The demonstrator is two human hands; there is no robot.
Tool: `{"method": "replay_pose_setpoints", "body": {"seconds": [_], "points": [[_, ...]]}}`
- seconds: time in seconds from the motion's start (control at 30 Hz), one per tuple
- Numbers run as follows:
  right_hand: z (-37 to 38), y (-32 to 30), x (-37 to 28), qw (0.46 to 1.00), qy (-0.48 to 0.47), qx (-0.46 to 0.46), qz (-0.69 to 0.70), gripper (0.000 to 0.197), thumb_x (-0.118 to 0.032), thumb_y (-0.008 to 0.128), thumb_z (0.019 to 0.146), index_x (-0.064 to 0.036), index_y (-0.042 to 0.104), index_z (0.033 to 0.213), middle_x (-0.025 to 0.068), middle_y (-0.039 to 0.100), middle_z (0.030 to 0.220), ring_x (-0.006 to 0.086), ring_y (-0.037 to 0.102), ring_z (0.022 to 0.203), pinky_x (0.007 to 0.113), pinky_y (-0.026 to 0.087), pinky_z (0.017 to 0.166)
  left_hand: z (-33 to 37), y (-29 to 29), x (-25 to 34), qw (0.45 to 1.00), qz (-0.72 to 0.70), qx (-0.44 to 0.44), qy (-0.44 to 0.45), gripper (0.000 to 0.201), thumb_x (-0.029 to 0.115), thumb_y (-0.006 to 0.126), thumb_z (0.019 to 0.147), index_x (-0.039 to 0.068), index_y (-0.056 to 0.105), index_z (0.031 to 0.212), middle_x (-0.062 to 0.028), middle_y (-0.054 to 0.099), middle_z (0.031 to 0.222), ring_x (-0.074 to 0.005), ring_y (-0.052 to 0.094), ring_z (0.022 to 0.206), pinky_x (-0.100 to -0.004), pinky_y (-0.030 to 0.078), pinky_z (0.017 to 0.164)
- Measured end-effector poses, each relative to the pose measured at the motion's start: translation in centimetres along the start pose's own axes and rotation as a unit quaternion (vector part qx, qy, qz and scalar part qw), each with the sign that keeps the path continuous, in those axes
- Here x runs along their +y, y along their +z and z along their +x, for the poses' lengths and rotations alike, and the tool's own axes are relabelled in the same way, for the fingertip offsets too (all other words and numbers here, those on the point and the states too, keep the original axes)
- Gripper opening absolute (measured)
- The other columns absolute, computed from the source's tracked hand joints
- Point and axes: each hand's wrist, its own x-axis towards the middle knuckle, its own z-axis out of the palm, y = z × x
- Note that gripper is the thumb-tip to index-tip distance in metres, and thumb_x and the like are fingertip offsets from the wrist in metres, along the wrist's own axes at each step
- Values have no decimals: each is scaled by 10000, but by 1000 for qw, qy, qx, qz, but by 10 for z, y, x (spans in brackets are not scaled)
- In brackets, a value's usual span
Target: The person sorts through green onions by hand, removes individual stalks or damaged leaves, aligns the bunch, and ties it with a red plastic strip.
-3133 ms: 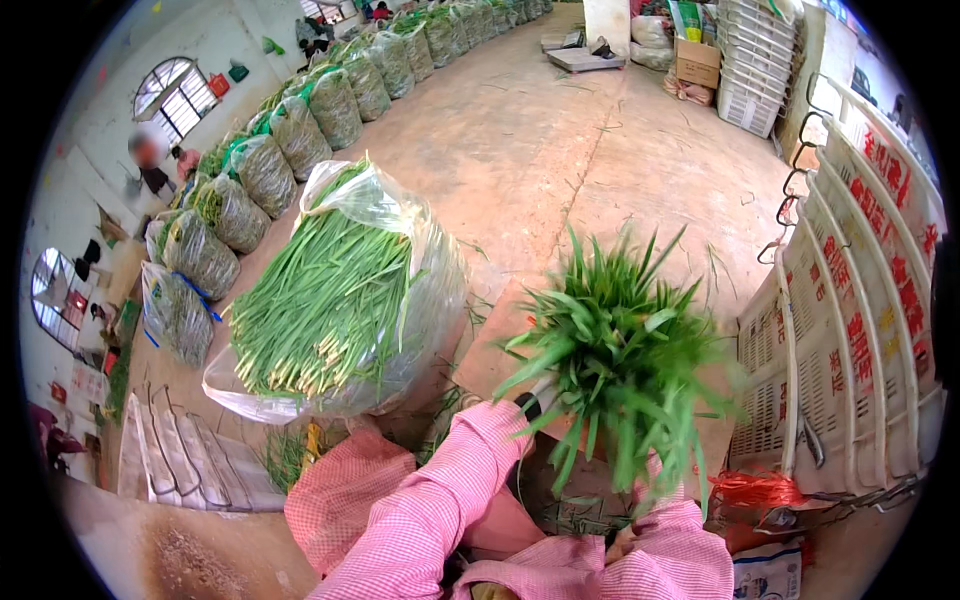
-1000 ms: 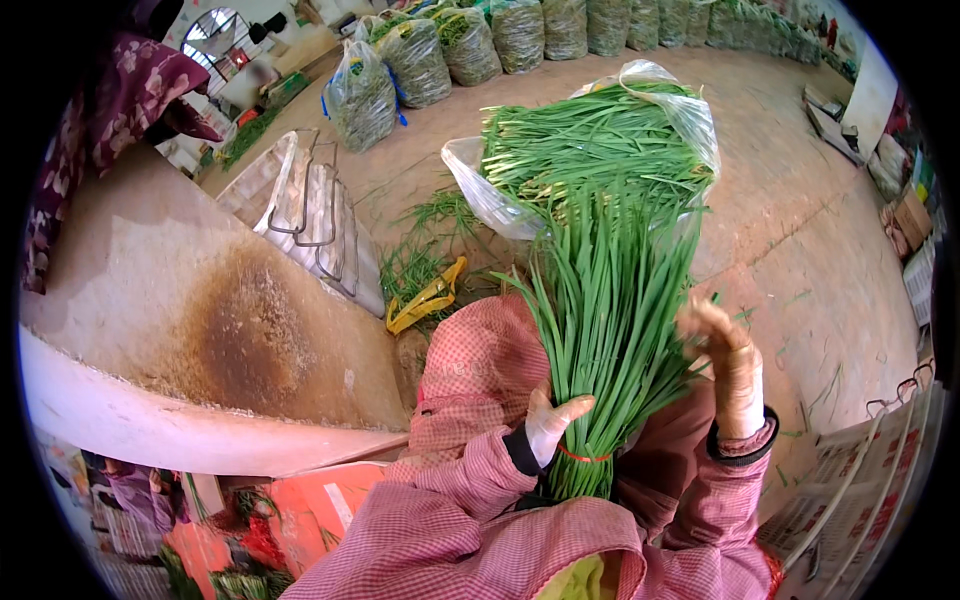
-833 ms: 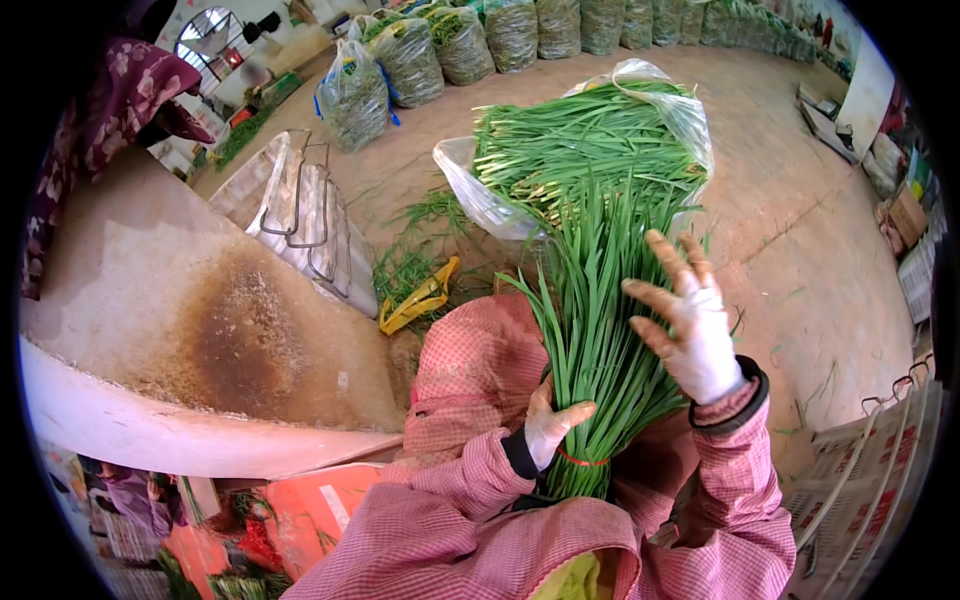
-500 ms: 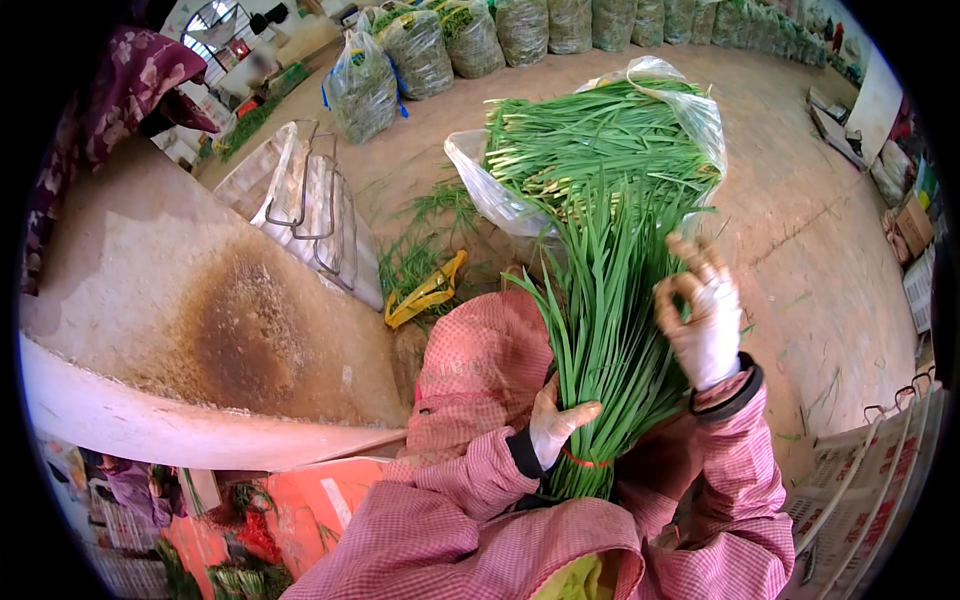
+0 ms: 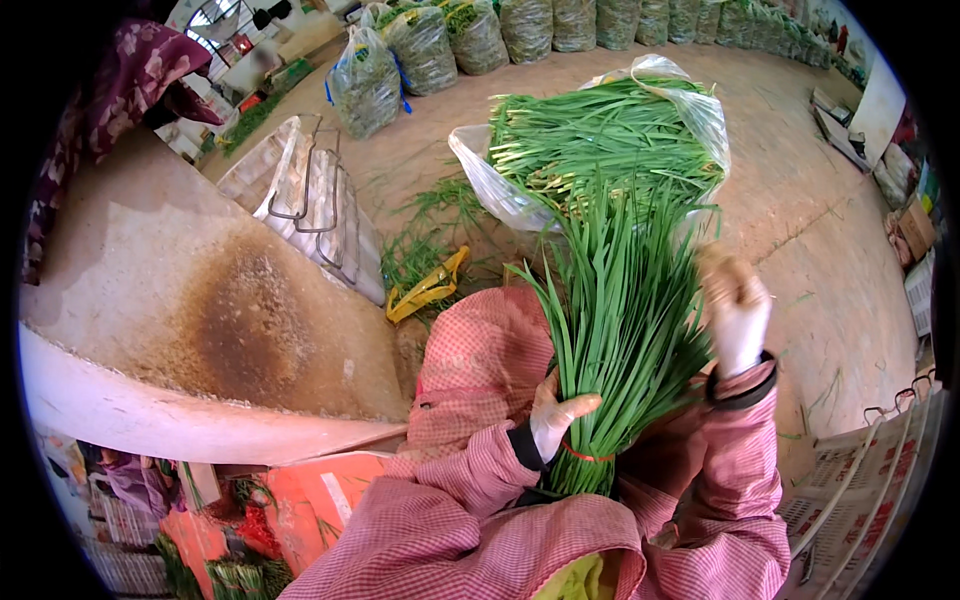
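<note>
My left hand [image 5: 557,418] is closed round the lower part of a bunch of garlic chives [image 5: 620,330], thumb lying across the front of the leaves. A red band [image 5: 587,456] circles the bunch just below that thumb. The long green leaves fan upward and away from me. To the right of the leaves, apart from them, my right hand [image 5: 738,305] is raised in a pale glove. Motion smears its fingers, so I cannot make out their shape or anything between them. Beyond the bunch lies a large heap of chives [image 5: 600,140] in a clear plastic bag [image 5: 490,185].
On the left stands a stained pale slab [image 5: 120,270], with a white crate [image 5: 335,225] beside it. A yellow strap [image 5: 428,287] and loose leaves [image 5: 415,255] lie on the floor. Filled bags [image 5: 420,50] line the back. More crates [image 5: 860,480] stand at the lower right.
My right hand has moved right and slightly down, away from the leaves, and its fingers are now blurred. The left hand keeps its hold on the bunch.
</note>
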Motion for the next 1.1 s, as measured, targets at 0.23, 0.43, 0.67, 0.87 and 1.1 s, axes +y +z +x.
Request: {"method": "replay_pose_setpoints", "body": {"seconds": [0.23,0.43,0.67,0.87,1.1], "points": [[-43,-23,20,888,-244,-86,-380,925,-177,727,514,-75,255,1303,135,232,1365,340,230,1247,482,172,1009,54,-18,48,949,-227,-38,-214,413,313,452,789,0,518,1051,-156,595,957,-295,581,846,-447,453,787],[-56,38,22,888,-351,-95,-282,737,-262,688,587,-73,366,1222,179,302,1306,380,265,1218,540,142,997,76,7,77,956,-132,-14,-262,353,324,435,847,59,539,1055,-105,605,971,-217,592,837,-376,477,768],[-17,43,-54,976,-206,-64,10,707,-277,751,577,-30,413,1146,147,457,1164,276,462,1052,411,327,912,105,-86,149,931,261,-247,-69,432,231,535,830,31,435,1200,-79,489,1176,-125,440,1058,-271,359,913],[-48,65,-36,897,170,-100,396,649,-216,734,673,-13,383,1179,70,512,1091,169,479,986,295,366,887,35,-16,99,931,175,-279,159,963,372,727,631,53,154,1335,-92,298,1317,-199,296,1204,-341,244,992],[-30,52,-23,878,216,58,423,487,-264,586,802,10,412,1164,106,541,1042,179,516,920,275,430,792,-6,4,43,958,-25,-278,-60,716,226,674,680,55,298,1265,-76,489,1133,-177,498,1014,-321,403,864]]}}
